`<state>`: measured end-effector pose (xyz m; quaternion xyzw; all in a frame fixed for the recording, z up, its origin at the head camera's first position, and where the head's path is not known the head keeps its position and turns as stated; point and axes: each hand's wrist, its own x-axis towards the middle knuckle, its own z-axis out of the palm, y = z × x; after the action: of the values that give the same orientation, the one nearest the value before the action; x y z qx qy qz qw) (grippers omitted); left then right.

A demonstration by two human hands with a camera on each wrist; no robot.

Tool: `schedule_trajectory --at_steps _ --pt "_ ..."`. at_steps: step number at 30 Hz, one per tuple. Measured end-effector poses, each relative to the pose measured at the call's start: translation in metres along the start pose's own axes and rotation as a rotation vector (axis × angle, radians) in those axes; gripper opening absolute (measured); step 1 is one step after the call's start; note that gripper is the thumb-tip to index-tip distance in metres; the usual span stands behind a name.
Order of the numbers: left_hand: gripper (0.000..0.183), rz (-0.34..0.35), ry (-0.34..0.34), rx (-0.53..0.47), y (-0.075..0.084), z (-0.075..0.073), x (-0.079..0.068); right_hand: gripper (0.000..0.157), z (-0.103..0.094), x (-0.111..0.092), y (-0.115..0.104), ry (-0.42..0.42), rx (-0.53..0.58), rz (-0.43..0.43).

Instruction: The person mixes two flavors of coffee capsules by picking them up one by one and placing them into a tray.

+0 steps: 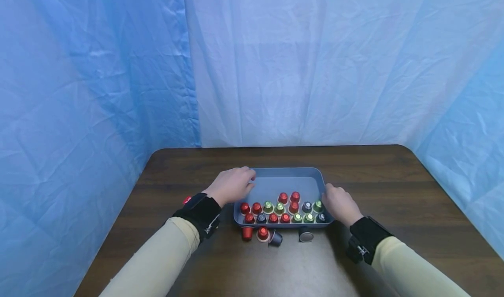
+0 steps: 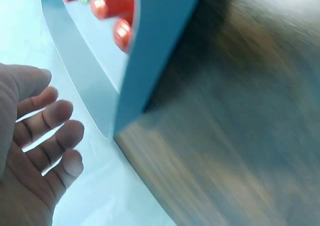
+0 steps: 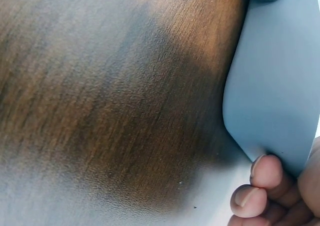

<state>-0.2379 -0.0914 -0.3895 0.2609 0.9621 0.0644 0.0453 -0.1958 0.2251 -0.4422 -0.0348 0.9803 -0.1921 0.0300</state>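
Note:
A blue-grey tray [image 1: 289, 172] lies on the table, with red coffee capsules [image 1: 285, 218], green capsules [image 1: 279, 208] and dark capsules [image 1: 307, 207] grouped mostly toward its near side. My left hand [image 1: 235, 184] hovers by the tray's left rim; the left wrist view shows its fingers [image 2: 55, 117] spread, relaxed and apart from the tray wall. At the tray's right side, my right hand [image 1: 341, 204] grips the rim. Its curled fingertips [image 3: 267, 171] meet the outer wall near a corner in the right wrist view, and the thumb is mostly hidden.
Before the tray's near edge lie a tipped red capsule [image 1: 247, 233], an upright red capsule [image 1: 263, 233] and two dark capsules, one tipped [image 1: 276, 239] and another [image 1: 306, 235] on its side. A small red item [image 1: 187, 200] shows behind the left wrist. Blue sheets [image 1: 299, 69] surround the wooden table [image 1: 378, 170].

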Motion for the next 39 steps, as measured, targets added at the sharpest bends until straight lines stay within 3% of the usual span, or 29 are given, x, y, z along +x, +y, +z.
schedule_trajectory --at_steps 8,14,24,29,39 --pt "0.024 -0.163 0.046 -0.066 -0.026 0.008 -0.015 0.019 0.001 0.000 0.001 0.011 -0.007 -0.007" --pt "0.031 -0.291 -0.012 -0.181 -0.030 0.015 -0.025 0.018 0.002 0.000 0.001 0.017 -0.006 -0.009" --pt "0.028 -0.330 -0.110 -0.220 -0.022 0.035 -0.029 0.019 0.001 0.001 0.002 -0.006 0.016 0.014" --pt "0.034 -0.339 -0.114 -0.218 -0.020 0.041 -0.028 0.018 0.001 0.001 0.002 -0.001 0.010 0.006" --pt "0.029 -0.440 -0.093 -0.338 -0.017 0.052 -0.026 0.022 0.003 0.002 0.005 -0.014 0.012 0.027"
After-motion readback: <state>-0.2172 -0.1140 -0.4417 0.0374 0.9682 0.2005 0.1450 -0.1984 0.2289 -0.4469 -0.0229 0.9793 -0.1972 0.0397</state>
